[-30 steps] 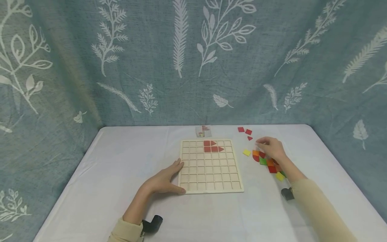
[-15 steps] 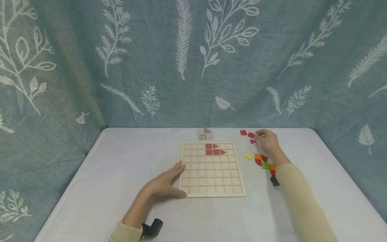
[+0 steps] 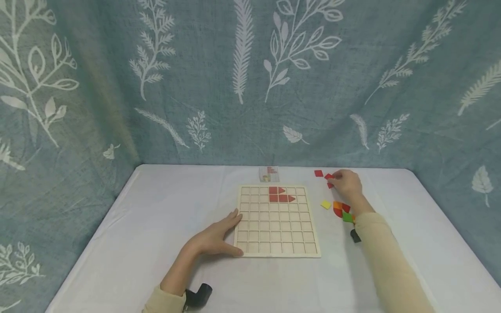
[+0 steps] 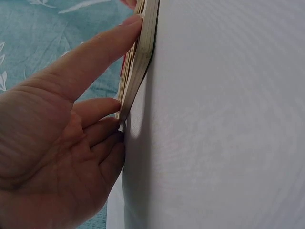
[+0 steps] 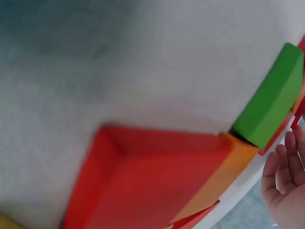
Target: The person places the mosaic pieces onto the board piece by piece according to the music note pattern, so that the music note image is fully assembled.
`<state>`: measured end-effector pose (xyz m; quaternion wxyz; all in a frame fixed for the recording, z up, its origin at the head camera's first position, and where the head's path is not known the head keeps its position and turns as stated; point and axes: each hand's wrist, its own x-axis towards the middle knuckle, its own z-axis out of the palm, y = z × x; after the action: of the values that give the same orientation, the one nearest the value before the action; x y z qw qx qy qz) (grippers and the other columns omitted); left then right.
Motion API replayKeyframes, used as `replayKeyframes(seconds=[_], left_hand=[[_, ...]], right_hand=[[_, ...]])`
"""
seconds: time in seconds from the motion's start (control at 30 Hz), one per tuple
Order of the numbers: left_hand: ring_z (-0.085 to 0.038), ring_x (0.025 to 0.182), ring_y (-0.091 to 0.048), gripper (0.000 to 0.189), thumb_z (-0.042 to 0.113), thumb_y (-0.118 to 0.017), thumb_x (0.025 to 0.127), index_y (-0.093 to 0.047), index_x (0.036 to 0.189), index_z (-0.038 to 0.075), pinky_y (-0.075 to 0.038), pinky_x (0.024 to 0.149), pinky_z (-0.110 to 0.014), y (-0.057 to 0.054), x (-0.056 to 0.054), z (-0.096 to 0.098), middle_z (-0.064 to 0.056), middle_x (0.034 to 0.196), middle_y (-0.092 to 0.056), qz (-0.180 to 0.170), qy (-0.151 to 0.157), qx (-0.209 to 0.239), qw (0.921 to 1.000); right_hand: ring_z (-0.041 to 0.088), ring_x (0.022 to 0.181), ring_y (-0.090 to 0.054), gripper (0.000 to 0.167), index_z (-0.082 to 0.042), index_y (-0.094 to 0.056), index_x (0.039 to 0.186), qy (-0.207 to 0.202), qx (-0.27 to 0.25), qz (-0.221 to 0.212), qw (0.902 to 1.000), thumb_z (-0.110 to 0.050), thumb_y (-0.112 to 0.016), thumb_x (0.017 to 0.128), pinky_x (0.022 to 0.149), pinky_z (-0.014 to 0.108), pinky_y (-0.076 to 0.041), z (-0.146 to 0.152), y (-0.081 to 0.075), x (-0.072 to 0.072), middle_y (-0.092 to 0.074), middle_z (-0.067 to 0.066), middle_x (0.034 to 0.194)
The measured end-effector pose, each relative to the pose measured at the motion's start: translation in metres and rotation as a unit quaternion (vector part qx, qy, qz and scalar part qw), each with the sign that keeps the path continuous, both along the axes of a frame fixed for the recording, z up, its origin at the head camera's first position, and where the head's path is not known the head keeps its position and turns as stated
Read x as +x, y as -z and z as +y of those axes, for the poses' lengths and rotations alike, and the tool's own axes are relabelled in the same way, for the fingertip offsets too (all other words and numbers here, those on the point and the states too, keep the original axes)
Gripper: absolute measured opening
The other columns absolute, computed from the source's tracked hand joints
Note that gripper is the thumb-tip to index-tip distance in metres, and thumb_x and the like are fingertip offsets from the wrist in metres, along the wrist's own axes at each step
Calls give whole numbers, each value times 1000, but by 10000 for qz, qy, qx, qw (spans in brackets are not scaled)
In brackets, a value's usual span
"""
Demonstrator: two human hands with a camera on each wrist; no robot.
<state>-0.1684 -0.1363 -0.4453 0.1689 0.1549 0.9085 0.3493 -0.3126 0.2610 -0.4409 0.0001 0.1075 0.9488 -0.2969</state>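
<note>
A pale wooden grid board (image 3: pixel 254 224) lies on the white-covered table. Red pieces (image 3: pixel 274 198) with pointed ends fill several of its back squares. My left hand (image 3: pixel 217 237) rests against the board's left edge, fingers extended and thumb at the near-left corner; the left wrist view shows the thumb on the board's rim (image 4: pixel 143 62). My right hand (image 3: pixel 349 186) reaches to a red square (image 3: pixel 328 176) and a small red triangle (image 3: pixel 330 185), fingertips right over them. In the right wrist view, the right hand's other fingers (image 5: pixel 282 167) curl loosely. I cannot tell whether a piece is pinched.
Another red square (image 3: pixel 318 173) lies left of the right hand. Closer to me are a yellow square (image 3: pixel 326 204), orange (image 3: pixel 337 205) and green (image 3: pixel 347 217) pieces and some red ones, partly behind the right sleeve. A picture card (image 3: pixel 270 174) lies behind the board.
My right hand has moved from above the colored pieces to the red square and triangle farther back, shifting slightly there. The left hand stays at the board; the head view has shifted a little.
</note>
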Motion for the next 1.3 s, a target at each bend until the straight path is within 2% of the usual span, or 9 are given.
replayKeyframes(seconds=[0.13,0.2,0.3,0.47,0.63,0.8,0.9,1.1,1.3], left_hand=[[-31,147,-19,106,36,-88,65,-34,152,7,-21,116,-53,0,-1,1,-9,161,-20,-11,72,-8,10000],[-31,147,-19,106,36,-88,66,-34,152,7,-21,116,-53,0,-1,1,-9,161,-19,-27,83,-11,10000],[-31,147,-19,106,37,-88,66,-33,152,7,-21,116,-52,0,-2,1,-10,161,-19,-42,97,-29,9999],[-30,147,-17,106,37,-87,68,-32,153,8,-20,116,-53,0,-3,0,-9,161,-18,-56,126,-65,9999],[-31,147,-16,105,37,-87,69,-31,153,7,-20,116,-54,-2,-3,0,-9,161,-17,-49,201,-102,9997],[-32,147,-17,105,37,-87,69,-32,153,7,-20,115,-54,-3,-3,1,-10,161,-18,-71,159,-114,9998],[-32,147,-18,106,37,-88,67,-32,152,6,-20,115,-54,-4,-3,1,-11,161,-18,-87,130,-71,9999],[-33,146,-19,106,37,-88,66,-34,152,6,-20,115,-55,-5,-3,2,-12,161,-19,-103,100,-49,9999],[-32,146,-20,105,36,-88,66,-34,151,6,-21,115,-54,-5,-2,2,-12,160,-20,-92,84,-26,9999]], right_hand=[[36,106,-54,39,0,-61,123,61,-442,-23,9990,-26,-65,95,97,48,-49,0,-4,5,-60,21,122],[35,105,-55,41,-1,-62,124,-81,-726,53,9973,-29,-66,94,95,47,-50,-2,-6,8,-61,20,122],[34,109,-57,43,-3,-64,123,-513,-983,142,9937,-34,-68,92,94,47,-49,-12,-10,17,-63,19,123],[33,115,-57,45,-6,-68,120,-1329,-866,98,9873,-38,-72,88,95,48,-48,-38,-13,38,-66,15,121],[25,101,-60,37,-10,-73,111,-2023,-659,45,9771,-36,-76,84,85,43,-51,-66,-14,60,-70,6,107],[19,91,-60,30,-11,-74,105,-2808,-368,265,9587,-31,-78,83,79,36,-53,-93,-10,70,-71,0,101],[20,93,-62,26,-9,-74,105,-3012,-218,430,9523,-24,-77,84,83,38,-54,-104,-8,71,-71,1,101],[24,104,-63,28,-5,-72,110,-3128,-84,618,9478,-17,-75,85,91,41,-52,-119,-5,68,-71,6,108],[24,102,-64,21,-7,-74,105,-3263,-58,831,9416,-13,-74,85,92,40,-52,-125,-4,66,-72,4,103]])
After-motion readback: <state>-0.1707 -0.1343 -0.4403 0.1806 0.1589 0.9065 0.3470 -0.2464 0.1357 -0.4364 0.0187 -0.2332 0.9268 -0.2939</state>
